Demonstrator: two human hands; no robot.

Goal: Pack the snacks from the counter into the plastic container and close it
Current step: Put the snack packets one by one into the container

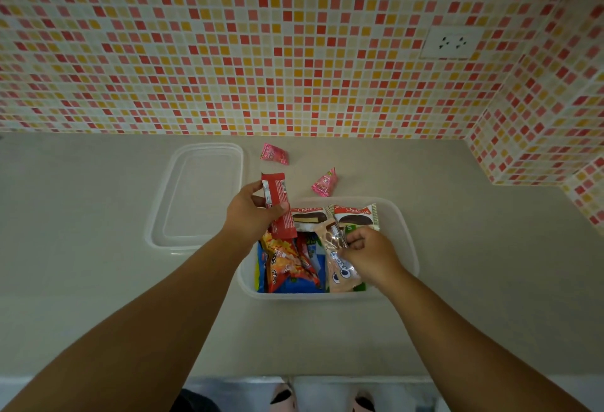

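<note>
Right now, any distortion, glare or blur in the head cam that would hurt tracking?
Head view: wide-angle bowing curves the tile wall and counter edge; lighting soft, shadows faint; clear lid nearly blends into the counter; glare on the wrapper in the right hand; feet at the bottom edge are blurred.

From my seat the light reads soft and even, rather dim, with no hard glare on the worktop [98, 280]. Faint shadows sit under the forearms. The wide lens bends the tiled wall [228, 35] strongly, its grid curving toward the right corner. Focus holds at centre; the bottom edge below the worktop's near edge goes dark and smeared.
</note>
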